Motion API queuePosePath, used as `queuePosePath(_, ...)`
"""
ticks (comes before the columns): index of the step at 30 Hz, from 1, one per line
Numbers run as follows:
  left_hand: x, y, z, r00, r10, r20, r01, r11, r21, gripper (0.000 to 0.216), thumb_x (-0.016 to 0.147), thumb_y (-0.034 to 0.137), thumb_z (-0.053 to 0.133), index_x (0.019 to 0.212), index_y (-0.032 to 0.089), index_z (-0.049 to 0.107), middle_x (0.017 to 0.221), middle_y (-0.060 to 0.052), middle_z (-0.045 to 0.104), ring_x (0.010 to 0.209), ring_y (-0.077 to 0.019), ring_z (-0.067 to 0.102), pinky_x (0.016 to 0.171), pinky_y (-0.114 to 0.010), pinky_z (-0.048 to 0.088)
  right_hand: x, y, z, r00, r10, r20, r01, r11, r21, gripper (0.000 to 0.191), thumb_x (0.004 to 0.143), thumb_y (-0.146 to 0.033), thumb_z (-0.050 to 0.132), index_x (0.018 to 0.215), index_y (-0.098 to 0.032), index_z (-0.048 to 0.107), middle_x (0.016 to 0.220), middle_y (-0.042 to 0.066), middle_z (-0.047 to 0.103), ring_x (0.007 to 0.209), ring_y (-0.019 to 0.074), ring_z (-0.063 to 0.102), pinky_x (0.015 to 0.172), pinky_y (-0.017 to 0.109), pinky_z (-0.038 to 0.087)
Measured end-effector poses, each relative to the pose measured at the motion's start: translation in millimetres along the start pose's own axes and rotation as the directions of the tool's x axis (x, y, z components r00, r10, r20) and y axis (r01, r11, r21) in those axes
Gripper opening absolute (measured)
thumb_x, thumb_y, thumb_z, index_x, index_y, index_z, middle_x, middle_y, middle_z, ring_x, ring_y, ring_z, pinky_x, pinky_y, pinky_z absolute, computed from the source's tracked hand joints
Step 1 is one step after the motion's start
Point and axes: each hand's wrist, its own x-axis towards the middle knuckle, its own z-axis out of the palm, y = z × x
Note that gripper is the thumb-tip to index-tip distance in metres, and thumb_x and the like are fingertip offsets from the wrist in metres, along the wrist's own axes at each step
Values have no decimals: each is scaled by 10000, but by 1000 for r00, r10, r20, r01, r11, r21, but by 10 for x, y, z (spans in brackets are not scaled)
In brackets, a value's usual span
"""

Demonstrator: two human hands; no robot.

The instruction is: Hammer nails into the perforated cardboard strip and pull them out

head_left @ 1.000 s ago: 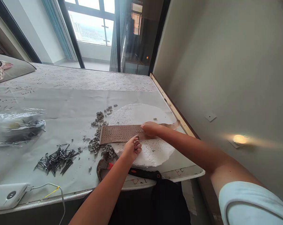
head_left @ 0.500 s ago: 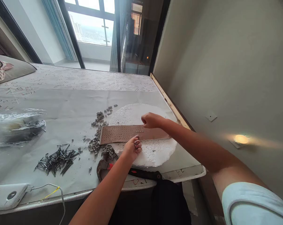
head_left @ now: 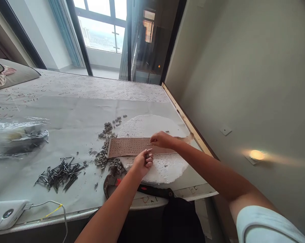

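the right hand (head_left: 160, 139), lifted half a second ago, is back down with fingers pinched on the brown strip (head_left: 128, 147) lying across the foam disc (head_left: 164, 167) at centre frame, while the left hand (head_left: 143, 161) stays curled around small nails beside the strip's near edge.

We've got a brown perforated strip (head_left: 132, 147) that looks like matt leather or fibreboard, hard to say which. It sits on a round white foam slab (head_left: 152, 162), crumbly and rough, pitted all over. The dark steel nails (head_left: 60, 172) in the pile have a dull metallic sheen. The little grey pebbly bits (head_left: 104, 157) look like coarse stone. The table's grey sheet cover (head_left: 73, 111) is smooth and matt, paper or vinyl. The clear plastic bag (head_left: 16, 135) is glossy and crinkled. The white power bank (head_left: 4, 214) is smooth plastic.
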Motion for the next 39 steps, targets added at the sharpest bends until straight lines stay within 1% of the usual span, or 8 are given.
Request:
queuePosePath(2, 5, 6, -4, 1000, -14, -7, 14, 1000, 3, 74, 833, 143, 405, 810, 144, 476, 558, 41, 383, 344, -15, 251, 297, -117, 119, -24, 103, 65, 997, 59, -58, -70, 975, -211, 228, 811, -166, 470, 845, -138, 693, 886, 90, 684, 767, 152, 601, 636, 220, 387)
queuePosePath(6, 10, 10, 2, 1000, -13, 9, 12, 1000, 11, 80, 809, 115, 436, 738, 151, 429, 557, 51, 366, 343, -7, 236, 295, -119, 125, -39, 139, 249, 999, 46, 10, -36, 888, -459, 208, 781, -109, 473, 818, -119, 677, 873, 132, 670, 754, 189, 618, 606, 242, 401)
queuePosePath(10, 3, 10, 14, 1000, -4, -4, 5, 1000, 19, 118, 818, 127, 437, 708, 156, 404, 554, 52, 365, 345, -6, 230, 292, -118, 147, -17, 52, 350, 1000, 9, 30, 7, 869, -495, 213, 765, -70, 466, 836, -107, 663, 896, 144, 658, 754, 193, 623, 620, 255, 425)
queuePosePath(18, 31, 27, 2, 1000, -5, -28, 5, 1000, -4, 71, 810, 124, 429, 743, 147, 431, 552, 57, 360, 343, -9, 229, 289, -124, 126, 20, 19, 325, 992, -84, 97, 124, 821, -557, 237, 781, -80, 443, 889, -93, 653, 894, 163, 651, 770, 218, 636, 586, 268, 446)
queuePosePath(24, 39, 40, -16, 1000, -13, 6, 13, 1000, -8, 90, 784, 103, 450, 717, 149, 413, 553, 62, 354, 341, -4, 222, 293, -126, 114, 34, 77, 219, 998, -66, 2, 58, 858, -510, 223, 782, -138, 452, 888, -101, 644, 877, 158, 653, 736, 236, 640, 581, 290, 435)
queuePosePath(31, 47, 26, -11, 1000, -21, 15, 22, 1000, -19, 103, 766, 91, 462, 718, 158, 402, 559, 58, 361, 348, -8, 247, 295, -127, 128, 53, 91, 148, 991, 99, -89, -123, 938, -324, 204, 818, -256, 481, 858, -142, 647, 892, 106, 676, 799, 207, 621, 636, 260, 410)
queuePosePath(35, 45, 24, 2, 1000, -14, -3, 14, 1000, -21, 96, 769, 84, 455, 719, 155, 413, 557, 52, 369, 351, -11, 268, 294, -123, 150, 39, 82, 25, 981, 129, -143, -163, 951, -264, 231, 860, -200, 424, 925, -133, 635, 928, 111, 675, 823, 179, 606, 662, 244, 394)
queuePosePath(39, 31, 28, 26, 1000, -21, -18, 21, 999, -30, 79, 800, 92, 423, 742, 140, 447, 562, 28, 410, 392, -29, 368, 327, -117, 269, -6, -15, -106, 974, 72, -217, -63, 997, 51, 201, 846, -205, 491, 922, -118, 655, 865, 86, 686, 752, 133, 597, 643, 214, 394)
